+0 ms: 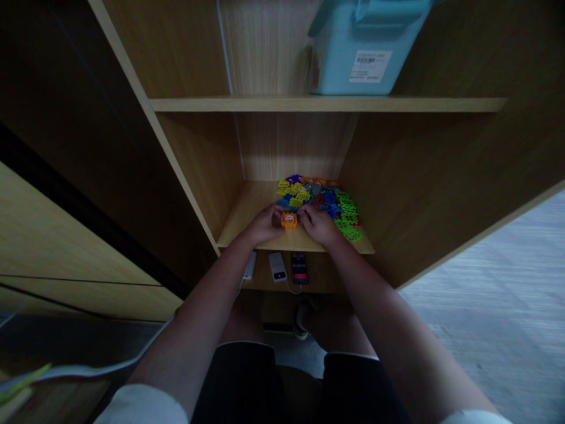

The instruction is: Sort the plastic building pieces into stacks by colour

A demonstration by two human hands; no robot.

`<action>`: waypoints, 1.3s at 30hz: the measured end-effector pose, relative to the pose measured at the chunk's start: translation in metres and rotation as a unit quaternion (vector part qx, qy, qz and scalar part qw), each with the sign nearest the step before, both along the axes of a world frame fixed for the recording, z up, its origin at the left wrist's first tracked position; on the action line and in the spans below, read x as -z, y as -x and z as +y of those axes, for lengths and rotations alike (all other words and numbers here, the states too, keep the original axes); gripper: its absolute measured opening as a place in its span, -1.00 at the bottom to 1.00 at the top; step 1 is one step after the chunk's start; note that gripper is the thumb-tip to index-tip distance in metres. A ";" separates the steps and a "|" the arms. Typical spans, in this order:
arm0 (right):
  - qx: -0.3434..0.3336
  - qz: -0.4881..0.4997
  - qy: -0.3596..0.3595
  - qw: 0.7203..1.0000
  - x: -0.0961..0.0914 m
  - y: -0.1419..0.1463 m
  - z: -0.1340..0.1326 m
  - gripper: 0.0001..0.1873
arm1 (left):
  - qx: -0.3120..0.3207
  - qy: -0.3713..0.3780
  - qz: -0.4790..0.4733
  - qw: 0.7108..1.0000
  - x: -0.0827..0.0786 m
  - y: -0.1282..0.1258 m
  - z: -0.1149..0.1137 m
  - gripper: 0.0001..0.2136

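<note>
On the wooden shelf, an orange block of interlocking puzzle pieces [289, 221] with a white marking on top sits between my hands. My left hand [265, 225] grips its left side, thumb and fingers curved around it. At the right, my right hand [319, 225] has its fingers pinched together close to the block's edge; whether a small piece is between them is hidden. Just behind lie loose yellow puzzle pieces [293, 191], blue puzzle pieces [329, 202] and green puzzle pieces [348, 212], with some purple, orange, grey and red ones.
A light-blue bin [362, 65] with a label stands on the upper shelf [265, 105]. Below my hands, a white power bank [278, 267] and a phone [299, 268] with a cable lie on a lower shelf, beside another white device [249, 266]. Wooden side panels enclose the shelf.
</note>
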State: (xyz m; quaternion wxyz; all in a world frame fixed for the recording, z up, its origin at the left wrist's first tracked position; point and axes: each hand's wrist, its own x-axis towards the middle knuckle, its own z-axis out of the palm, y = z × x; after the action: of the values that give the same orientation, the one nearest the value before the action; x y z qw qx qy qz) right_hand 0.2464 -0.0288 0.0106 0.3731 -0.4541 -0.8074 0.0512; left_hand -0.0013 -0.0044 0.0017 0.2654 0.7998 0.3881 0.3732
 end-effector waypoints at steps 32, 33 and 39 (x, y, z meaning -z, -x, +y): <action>-0.005 -0.005 -0.001 1.000 -0.002 0.000 -0.001 -0.74 | 0.007 0.016 -0.062 0.998 -0.001 0.002 0.002 -0.53; -0.005 -0.006 -0.002 1.000 -0.002 0.000 -0.001 -0.74 | 0.006 0.019 -0.067 0.998 0.000 0.002 0.002 -0.54; 0.004 -0.009 0.003 1.000 -0.003 0.000 -0.002 -0.76 | -0.039 0.035 -0.121 0.991 0.003 0.001 0.008 -0.62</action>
State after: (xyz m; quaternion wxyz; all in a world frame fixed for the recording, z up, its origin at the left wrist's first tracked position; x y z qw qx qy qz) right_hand 0.2465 -0.0306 0.0132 0.3649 -0.4585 -0.8089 0.0482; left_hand -0.0020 0.0034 -0.0009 0.3233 0.7233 0.3966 0.4638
